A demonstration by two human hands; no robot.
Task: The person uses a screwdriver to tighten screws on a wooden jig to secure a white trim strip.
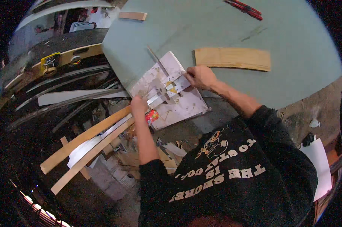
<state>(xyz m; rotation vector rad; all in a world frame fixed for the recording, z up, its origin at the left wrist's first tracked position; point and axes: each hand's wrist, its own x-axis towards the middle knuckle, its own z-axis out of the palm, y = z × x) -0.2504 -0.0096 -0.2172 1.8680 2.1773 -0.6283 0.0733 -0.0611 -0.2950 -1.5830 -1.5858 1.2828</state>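
Observation:
A white board (174, 113) lies at the corner of a grey-green tabletop, with a metal fixture (172, 96) of small plates and blocks on it. A silvery strip (154, 99) runs through the fixture. My left hand (139, 106) is closed around the strip on the near left side of the fixture. My right hand (202, 76) is closed at the strip's far right end, fingertips curled in a pinch. A thin metal bar (158, 60) sticks out past the board's far edge. Beside my left wrist sits a small red packet (152, 116).
Two wooden slats (84, 138) with a white sheet (80, 149) between them extend to the lower left. On the tabletop (171, 26) lie a curved wooden piece (233, 58), a short wood block (133, 16) and red-handled pliers (244, 9). Tape rolls (76, 59) rest on a ledge at left.

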